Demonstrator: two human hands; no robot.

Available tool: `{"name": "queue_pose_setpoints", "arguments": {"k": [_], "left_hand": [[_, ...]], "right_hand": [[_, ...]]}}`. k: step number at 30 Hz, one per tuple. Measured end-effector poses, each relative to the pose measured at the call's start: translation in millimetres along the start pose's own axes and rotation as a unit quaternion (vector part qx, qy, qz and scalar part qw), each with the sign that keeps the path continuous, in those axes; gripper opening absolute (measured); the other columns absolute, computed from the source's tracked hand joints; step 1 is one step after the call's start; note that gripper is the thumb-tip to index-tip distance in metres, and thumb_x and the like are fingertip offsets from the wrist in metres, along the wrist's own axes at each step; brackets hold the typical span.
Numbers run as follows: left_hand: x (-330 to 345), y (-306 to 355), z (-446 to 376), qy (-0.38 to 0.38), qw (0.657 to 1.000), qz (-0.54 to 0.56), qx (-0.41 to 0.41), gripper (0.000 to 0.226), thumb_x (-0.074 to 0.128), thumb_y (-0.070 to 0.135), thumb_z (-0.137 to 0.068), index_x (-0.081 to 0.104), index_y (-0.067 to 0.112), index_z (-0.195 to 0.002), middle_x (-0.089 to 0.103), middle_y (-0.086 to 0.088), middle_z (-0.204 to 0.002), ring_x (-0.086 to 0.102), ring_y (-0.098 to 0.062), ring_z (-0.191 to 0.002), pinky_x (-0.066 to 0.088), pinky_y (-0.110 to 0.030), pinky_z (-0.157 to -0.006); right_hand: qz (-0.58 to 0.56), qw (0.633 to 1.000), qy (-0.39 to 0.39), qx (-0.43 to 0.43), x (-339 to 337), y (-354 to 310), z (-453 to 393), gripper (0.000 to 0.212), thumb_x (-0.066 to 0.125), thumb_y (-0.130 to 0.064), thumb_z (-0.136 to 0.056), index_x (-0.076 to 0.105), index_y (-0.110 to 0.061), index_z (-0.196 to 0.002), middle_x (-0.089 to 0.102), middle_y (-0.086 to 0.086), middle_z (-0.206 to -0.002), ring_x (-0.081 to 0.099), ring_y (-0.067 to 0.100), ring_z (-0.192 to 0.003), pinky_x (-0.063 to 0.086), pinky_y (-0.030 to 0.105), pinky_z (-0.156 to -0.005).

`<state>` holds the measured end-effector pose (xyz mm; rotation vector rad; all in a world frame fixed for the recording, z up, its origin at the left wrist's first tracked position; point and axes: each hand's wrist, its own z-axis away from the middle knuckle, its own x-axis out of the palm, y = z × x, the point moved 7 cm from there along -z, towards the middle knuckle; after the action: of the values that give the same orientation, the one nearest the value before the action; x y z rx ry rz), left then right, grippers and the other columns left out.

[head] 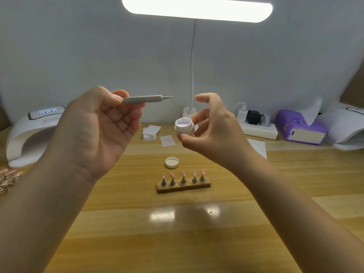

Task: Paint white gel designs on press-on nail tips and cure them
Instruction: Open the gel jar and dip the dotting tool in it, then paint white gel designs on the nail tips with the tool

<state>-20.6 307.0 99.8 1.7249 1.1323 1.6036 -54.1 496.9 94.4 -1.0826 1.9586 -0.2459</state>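
My left hand (102, 125) is raised, palm towards me, and pinches a grey dotting tool (144, 99) whose small metal ball tip points right. My right hand (212, 131) holds a small open white gel jar (184, 127) between thumb and fingers, its mouth tilted towards the tool. The tool's tip is above and a little left of the jar, apart from it. On the wooden table below stands a wooden holder (183, 186) with several pink nail tips (183, 174) upright on metal stands. The jar's white lid (172, 162) lies upturned behind the holder.
A white curing lamp (29, 134) stands at the left, a second white lamp (346, 127) at the far right. Behind lie white wipes (150, 132), a power strip (260, 131) and a purple tissue pack (299, 127). A desk lamp (197, 8) shines overhead. Spare nail stands (8, 179) lie at the left edge.
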Motion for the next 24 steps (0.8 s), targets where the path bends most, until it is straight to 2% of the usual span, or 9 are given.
{"name": "queue_pose_setpoints", "arguments": {"k": [5,8,10,15,18,24], "left_hand": [[0,-2,1,-0.003,1.0,0.01,-0.01,0.025,0.04,0.01,-0.088,0.059,0.014,-0.072,0.068,-0.006,-0.07,0.063,-0.013,-0.059,0.052,-0.019,-0.059],[0,-5,1,-0.002,1.0,0.011,-0.015,0.023,0.041,0.011,-0.087,0.059,0.014,-0.074,0.069,-0.007,-0.071,0.063,-0.013,-0.059,0.052,-0.02,-0.057],[0,-6,0,-0.001,1.0,0.011,-0.02,0.02,0.043,0.012,-0.088,0.059,0.013,-0.077,0.07,-0.008,-0.071,0.064,-0.013,-0.059,0.051,-0.02,-0.056],[0,-8,-1,0.003,1.0,0.012,-0.026,0.017,0.045,0.014,-0.089,0.059,0.014,-0.078,0.07,-0.007,-0.07,0.064,-0.012,-0.058,0.051,-0.019,-0.055],[1,-10,0,0.007,0.999,0.012,-0.03,0.016,0.046,0.014,-0.09,0.058,0.014,-0.078,0.07,-0.007,-0.069,0.063,-0.012,-0.057,0.051,-0.019,-0.055],[1,-13,0,0.01,0.999,0.012,-0.037,0.016,0.047,0.015,-0.09,0.058,0.014,-0.078,0.07,-0.007,-0.069,0.063,-0.013,-0.056,0.051,-0.018,-0.056]], "right_hand": [[-0.081,0.98,-0.049,0.173,22,67,5,0.083,0.082,-0.02,-0.07,0.035,-0.022,-0.138,0.058,-0.007,-0.096,0.057,0.008,-0.081,0.048,0.023,-0.07],[-0.12,0.961,-0.074,0.239,41,97,14,0.084,0.084,-0.019,-0.068,0.036,-0.026,-0.137,0.061,-0.009,-0.095,0.059,0.007,-0.081,0.046,0.019,-0.064],[-0.119,0.956,-0.081,0.255,49,108,19,0.084,0.085,-0.022,-0.068,0.036,-0.028,-0.137,0.063,-0.01,-0.093,0.061,0.006,-0.08,0.046,0.018,-0.063],[-0.081,0.957,-0.084,0.265,55,123,26,0.088,0.086,-0.03,-0.067,0.035,-0.03,-0.139,0.064,-0.016,-0.097,0.062,0.007,-0.091,0.051,0.03,-0.083],[-0.07,0.957,-0.087,0.268,58,124,29,0.09,0.085,-0.035,-0.068,0.034,-0.031,-0.142,0.063,-0.019,-0.095,0.06,0.006,-0.095,0.05,0.032,-0.087],[-0.073,0.952,-0.086,0.284,56,129,30,0.091,0.086,-0.028,-0.068,0.035,-0.028,-0.143,0.067,-0.015,-0.102,0.061,0.009,-0.098,0.049,0.036,-0.093]]}}
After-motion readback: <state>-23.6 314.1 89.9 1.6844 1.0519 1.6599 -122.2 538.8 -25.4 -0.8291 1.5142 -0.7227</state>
